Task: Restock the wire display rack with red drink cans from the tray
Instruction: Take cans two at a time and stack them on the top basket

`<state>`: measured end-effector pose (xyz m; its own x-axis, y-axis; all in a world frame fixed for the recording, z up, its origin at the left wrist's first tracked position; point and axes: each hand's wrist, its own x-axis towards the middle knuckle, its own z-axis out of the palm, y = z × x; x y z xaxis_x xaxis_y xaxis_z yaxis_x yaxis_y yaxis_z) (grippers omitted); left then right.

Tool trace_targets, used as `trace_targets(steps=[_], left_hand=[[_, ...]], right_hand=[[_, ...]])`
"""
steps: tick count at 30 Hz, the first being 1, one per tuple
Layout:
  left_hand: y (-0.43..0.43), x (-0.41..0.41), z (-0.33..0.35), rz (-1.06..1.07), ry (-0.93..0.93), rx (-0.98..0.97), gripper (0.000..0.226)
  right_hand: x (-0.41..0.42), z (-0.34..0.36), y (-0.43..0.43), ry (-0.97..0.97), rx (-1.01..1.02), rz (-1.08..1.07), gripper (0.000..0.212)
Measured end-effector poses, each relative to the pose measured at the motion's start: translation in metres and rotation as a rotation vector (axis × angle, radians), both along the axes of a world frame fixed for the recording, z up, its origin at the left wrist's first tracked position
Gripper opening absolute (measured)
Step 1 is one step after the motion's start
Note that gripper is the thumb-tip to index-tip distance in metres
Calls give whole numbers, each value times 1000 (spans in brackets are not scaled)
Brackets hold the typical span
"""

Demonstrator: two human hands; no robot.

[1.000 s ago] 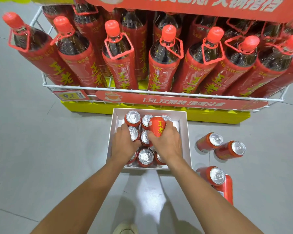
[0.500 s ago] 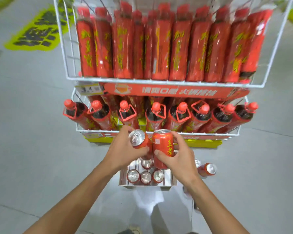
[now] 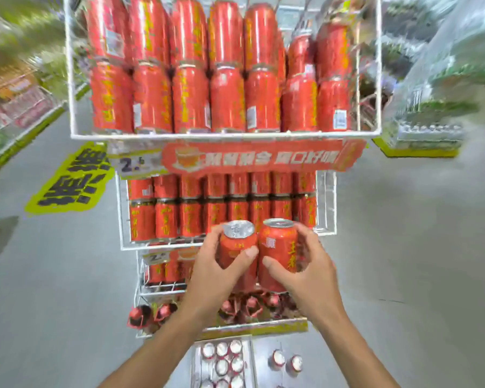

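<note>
With one can (image 3: 237, 247) gripped in the left hand (image 3: 216, 271) and another (image 3: 277, 253) in the right hand (image 3: 310, 271), both are best kept upright and set into a gap in the rack (image 3: 326, 191).

**Blur, cut edges and covered cans**

The whole view is smeared by motion. The lettering on the red banner (image 3: 263, 157) and the price tag (image 3: 136, 165) cannot be read. The tray (image 3: 195, 365) runs off the bottom edge, its cans mere pale discs. The left hand (image 3: 210, 275) covers the lower part of its can (image 3: 237, 247); the right hand (image 3: 308, 273) covers one side of the other can (image 3: 277, 247). Behind the forearms, the lowest shelf holds what may be bottle caps (image 3: 140, 316), too blurred to tell. The top shelf's cans (image 3: 191, 32) are cropped by the upper edge.
</note>
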<state>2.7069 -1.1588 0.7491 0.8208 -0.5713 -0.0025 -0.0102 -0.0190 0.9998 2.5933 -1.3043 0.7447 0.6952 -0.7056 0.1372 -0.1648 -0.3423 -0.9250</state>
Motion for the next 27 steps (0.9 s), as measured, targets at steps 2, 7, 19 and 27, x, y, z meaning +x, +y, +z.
trace_targets(steps=[2,7,19,27], left_hand=[[-19,-2,41,6,-5,-56,41],[-62,-4,100,73,-19,-118,39],[-176,37,196,191,18,-56,46],[-232,34,206,249,-60,55,33]], right_hand=[[1,47,-17,-11,-44,-5,71],[8,112,-58,-26,-100,17,74],[75,255,-175,-144,-178,-91,71],[163,290,-216,-17,-194,-45,65]])
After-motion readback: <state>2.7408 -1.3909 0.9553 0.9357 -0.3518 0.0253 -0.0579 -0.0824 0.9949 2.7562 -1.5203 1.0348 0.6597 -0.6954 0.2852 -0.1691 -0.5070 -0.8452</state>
